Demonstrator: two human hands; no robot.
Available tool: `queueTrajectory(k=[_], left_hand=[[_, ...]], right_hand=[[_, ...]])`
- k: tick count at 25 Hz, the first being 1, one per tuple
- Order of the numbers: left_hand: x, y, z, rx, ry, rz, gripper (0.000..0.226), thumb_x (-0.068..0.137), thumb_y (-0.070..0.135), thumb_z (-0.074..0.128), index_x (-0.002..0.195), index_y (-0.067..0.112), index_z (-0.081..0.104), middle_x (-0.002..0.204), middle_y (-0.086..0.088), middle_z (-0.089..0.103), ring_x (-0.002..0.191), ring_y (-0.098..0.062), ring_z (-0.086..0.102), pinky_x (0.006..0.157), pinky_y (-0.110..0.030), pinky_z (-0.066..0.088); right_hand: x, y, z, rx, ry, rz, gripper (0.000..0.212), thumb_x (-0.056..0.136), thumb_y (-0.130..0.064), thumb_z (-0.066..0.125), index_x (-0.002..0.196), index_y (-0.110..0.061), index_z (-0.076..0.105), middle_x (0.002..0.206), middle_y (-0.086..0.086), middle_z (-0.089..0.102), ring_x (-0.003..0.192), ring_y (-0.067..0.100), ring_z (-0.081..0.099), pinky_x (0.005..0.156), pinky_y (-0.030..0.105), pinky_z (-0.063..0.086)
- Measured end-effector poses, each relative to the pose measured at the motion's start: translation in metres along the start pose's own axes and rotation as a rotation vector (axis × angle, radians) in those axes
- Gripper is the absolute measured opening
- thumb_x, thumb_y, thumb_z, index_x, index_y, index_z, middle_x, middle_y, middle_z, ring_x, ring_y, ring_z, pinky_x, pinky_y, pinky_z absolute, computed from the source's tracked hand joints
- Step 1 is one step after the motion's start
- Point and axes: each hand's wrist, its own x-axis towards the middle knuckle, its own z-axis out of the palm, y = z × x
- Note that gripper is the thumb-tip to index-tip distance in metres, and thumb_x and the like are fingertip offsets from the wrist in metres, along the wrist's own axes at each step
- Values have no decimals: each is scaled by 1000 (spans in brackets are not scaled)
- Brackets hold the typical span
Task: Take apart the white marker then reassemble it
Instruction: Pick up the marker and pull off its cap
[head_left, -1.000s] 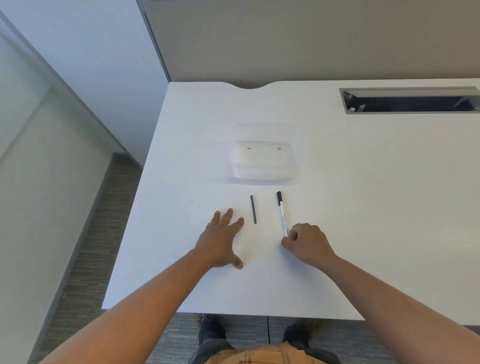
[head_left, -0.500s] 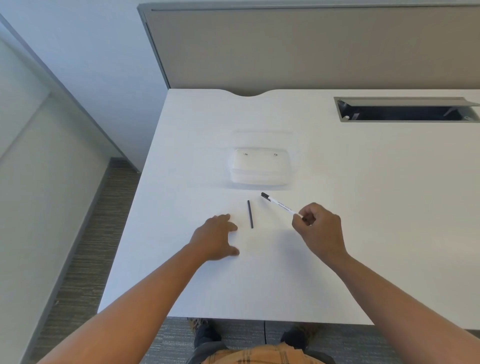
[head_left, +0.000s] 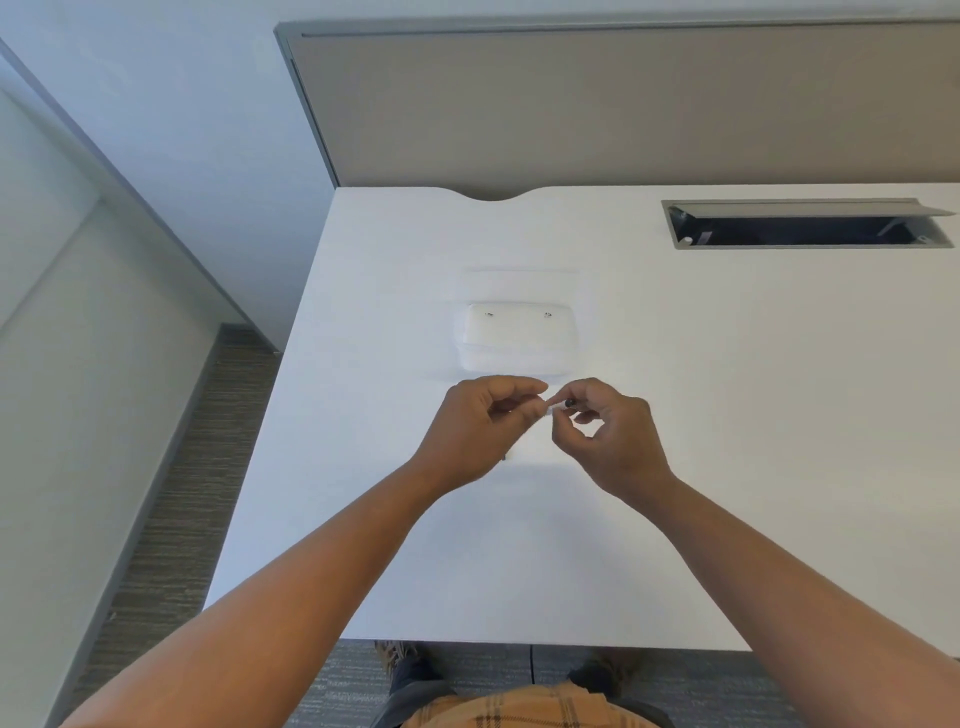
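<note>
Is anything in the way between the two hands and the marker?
Nothing visible. Both the left hand and the right hand already pinch the marker between their fingertips, above the table. The clear box sits farther back, apart from them.

Hands (head_left: 550, 431) on marker (head_left: 546, 411), before container (head_left: 519, 338).

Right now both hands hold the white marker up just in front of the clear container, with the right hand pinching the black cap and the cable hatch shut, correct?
Not quite: the head view shows the cable hatch open, its lid raised. The rest stands.
</note>
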Motion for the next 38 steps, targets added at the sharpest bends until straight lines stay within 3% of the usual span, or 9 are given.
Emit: queueTrajectory(k=[5,11,15,19,24,28,32,36,38], left_hand=[[-11,9,6,-62,12,85,18,77,22,88,93,22,78,85,3,79,83,-13,75,78,-23,59],[-12,7,6,-8,96,114,3,84,10,77,85,13,75,80,1,77,75,-14,74,74,-30,61],[-9,6,0,-28,135,58,4,87,10,72,87,13,75,80,-1,78,74,-23,74,69,-35,62],[-6,-2,-11,-17,137,25,9,90,13,73,97,15,77,87,2,79,84,-16,75,83,-31,61],[-4,-7,-18,92,80,14,15,94,11,67,104,15,78,92,4,79,89,-7,74,90,-27,58],[-3,-8,-21,118,36,-7,16,96,14,66,106,15,78,91,4,79,86,-5,74,85,-23,58],[-3,-7,-22,259,-13,-20,17,93,17,65,99,23,80,82,10,77,74,4,68,66,-9,49],[-2,-8,-20,308,-48,-17,20,90,14,63,94,24,80,83,5,79,77,-9,72,70,-27,57],[-1,-9,-18,346,-97,-4,21,91,13,60,93,19,80,72,7,75,62,-5,65,59,-21,52]], right_hand=[[0,-4,0,-110,-90,-132,25,79,-25,69,101,-16,74,86,-18,71,79,-13,62,74,6,43],[-1,-4,4,-201,-64,-249,22,81,-21,69,101,-16,76,88,-7,77,77,2,63,74,26,55],[1,-10,7,20,-96,-89,4,88,-19,73,90,-17,70,80,-11,71,79,4,66,77,22,52],[2,-12,9,202,-252,78,3,97,-25,65,96,-24,68,81,2,71,75,21,66,72,39,55],[1,-7,12,87,-264,0,19,101,-26,59,109,-33,74,78,-5,64,70,4,53,68,24,43],[4,-4,13,-4,-256,-38,20,101,-34,56,110,-33,74,82,-7,63,80,9,59,74,31,49],[6,-1,13,-134,-284,-90,20,99,-42,54,107,-35,71,90,-10,65,85,9,59,76,33,51],[6,-2,16,-173,-351,-35,23,100,-42,52,106,-34,72,88,-16,63,87,0,55,75,25,42],[7,-2,17,-261,-377,-63,29,101,-46,46,103,-36,73,79,-16,56,81,1,51,71,25,38]])
